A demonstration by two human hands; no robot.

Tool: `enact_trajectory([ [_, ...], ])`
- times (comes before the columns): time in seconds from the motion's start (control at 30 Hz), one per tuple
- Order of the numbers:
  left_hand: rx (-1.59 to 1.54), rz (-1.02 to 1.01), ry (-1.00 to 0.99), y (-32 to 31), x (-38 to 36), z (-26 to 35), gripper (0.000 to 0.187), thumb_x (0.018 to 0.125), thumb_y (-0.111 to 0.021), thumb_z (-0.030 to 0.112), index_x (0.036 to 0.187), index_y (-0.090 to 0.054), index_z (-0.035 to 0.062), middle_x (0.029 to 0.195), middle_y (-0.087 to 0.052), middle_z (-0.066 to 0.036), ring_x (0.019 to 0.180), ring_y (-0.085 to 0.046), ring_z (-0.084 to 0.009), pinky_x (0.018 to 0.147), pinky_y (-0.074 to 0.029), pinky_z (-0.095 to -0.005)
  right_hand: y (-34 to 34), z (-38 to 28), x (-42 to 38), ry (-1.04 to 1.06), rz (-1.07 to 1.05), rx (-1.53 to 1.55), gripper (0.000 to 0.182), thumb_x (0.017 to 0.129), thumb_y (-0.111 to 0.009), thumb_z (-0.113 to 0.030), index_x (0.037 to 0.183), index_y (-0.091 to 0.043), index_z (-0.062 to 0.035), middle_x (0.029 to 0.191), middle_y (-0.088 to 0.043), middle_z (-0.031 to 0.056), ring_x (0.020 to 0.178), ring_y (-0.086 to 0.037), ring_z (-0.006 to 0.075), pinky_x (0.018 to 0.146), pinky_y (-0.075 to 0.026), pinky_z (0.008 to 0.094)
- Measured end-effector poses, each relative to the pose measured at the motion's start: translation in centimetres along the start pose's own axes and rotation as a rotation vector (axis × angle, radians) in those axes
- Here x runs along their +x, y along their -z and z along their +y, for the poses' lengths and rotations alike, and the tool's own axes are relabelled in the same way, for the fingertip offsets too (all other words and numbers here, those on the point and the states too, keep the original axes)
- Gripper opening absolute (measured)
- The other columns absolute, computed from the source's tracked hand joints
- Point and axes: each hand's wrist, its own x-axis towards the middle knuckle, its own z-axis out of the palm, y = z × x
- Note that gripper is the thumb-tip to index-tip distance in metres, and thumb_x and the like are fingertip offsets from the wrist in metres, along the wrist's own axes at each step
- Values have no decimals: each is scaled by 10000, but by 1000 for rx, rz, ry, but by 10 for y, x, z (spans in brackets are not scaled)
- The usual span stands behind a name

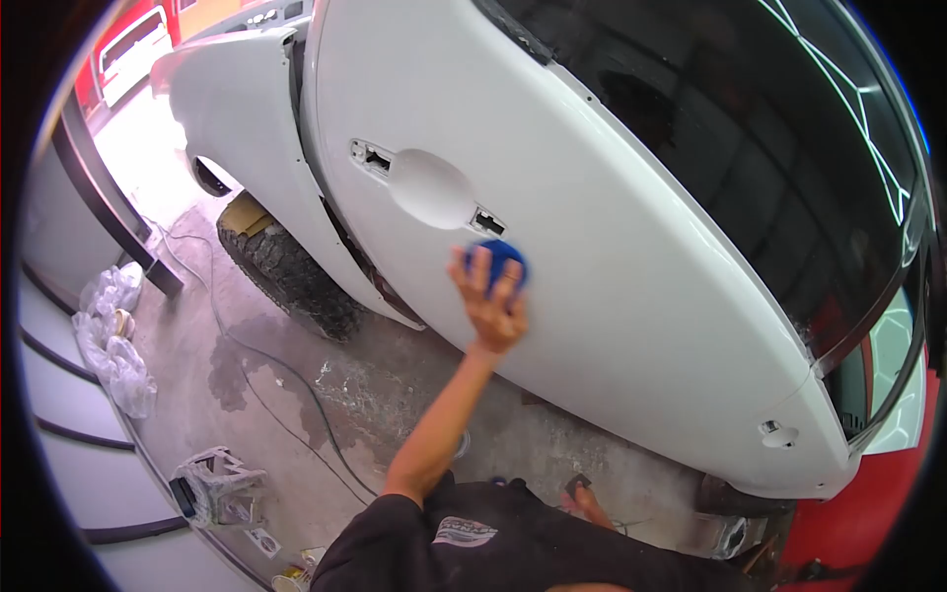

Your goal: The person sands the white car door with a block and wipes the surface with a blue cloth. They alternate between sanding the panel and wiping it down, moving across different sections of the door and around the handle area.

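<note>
My left hand (pixel 489 306) reaches forward and presses a round blue pad (pixel 510 264) flat against the white car door (pixel 592 286). The fingers lie spread over the pad, just below the recessed handle cup (pixel 431 187) and its slot (pixel 487 222). The outside handle is off, leaving bare openings. Low in front of my dark shirt (pixel 513 538), my right hand (pixel 590 506) shows only in part, its fingers closed on a small dark flat piece (pixel 578 482) whose kind I cannot make out.
The front fender (pixel 242 89) and a tyre (pixel 286 266) stand to the left. A cable (pixel 286 370) runs across the concrete floor. A small step stool (pixel 222 488) and crumpled plastic sheeting (pixel 116 340) lie along the left wall. The dark window (pixel 691 128) fills the upper right.
</note>
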Motion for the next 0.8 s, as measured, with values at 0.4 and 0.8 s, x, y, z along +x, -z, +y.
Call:
enact_trajectory([
  [0.4, 438, 152, 141, -18, 200, -15, 444, 1116, -502, 252, 1538, -596, 150, 1670, -451, -165, 1575, -240, -561, 1255, -102, -750, -5, -25, -27, 178, -46, 121, 640, 1171, -282, -496, 1347, -640, 4, 1087, -808, 183, 825, -794, 346, 798, -648, 461],
  [0.8, 32, -161, -306, -30, 127, 84, 561, 884, -603, 91, 1438, -684, 107, 1591, -527, -184, 1517, -421, -495, 1244, -352, -602, -56, 16, -13, 6, -268, 225, 702, 1145, -237, -601, 1487, -523, -59, 1233, -776, 167, 920, -779, 396, 822, -617, 525],
])
